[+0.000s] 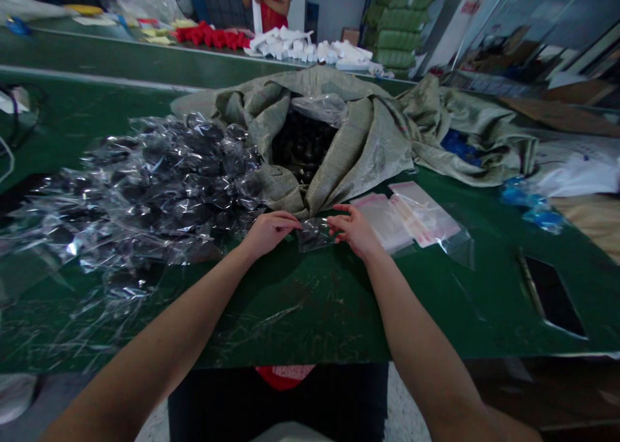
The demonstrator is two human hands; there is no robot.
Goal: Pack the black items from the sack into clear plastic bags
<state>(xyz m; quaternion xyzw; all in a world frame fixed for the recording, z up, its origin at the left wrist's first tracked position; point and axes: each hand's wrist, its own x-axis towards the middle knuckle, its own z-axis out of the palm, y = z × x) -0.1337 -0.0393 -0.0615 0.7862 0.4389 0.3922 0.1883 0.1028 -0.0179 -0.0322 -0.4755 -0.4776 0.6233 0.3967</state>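
A clear plastic bag [314, 236] with something dark in it lies between my two hands, just in front of the woven sack. My left hand [272, 231] pinches the bag's left edge between thumb and fingers. On its other side my right hand [356, 230] has its fingers apart, the tips at the bag's right edge. The open woven sack [368, 138] holds many shiny black pieces [305, 141]. Flat clear bags [382, 222] lie in a stack right of my right hand. To the left spreads a large heap of bagged black items [179, 177].
A phone [552, 293] lies on the green table [310, 326] at the right. Another woven sack [484, 132] and blue plastic wrap [533, 203] lie farther back. Across the table, a person in red [274, 6] stands behind white pieces [290, 44] and red pieces [213, 36].
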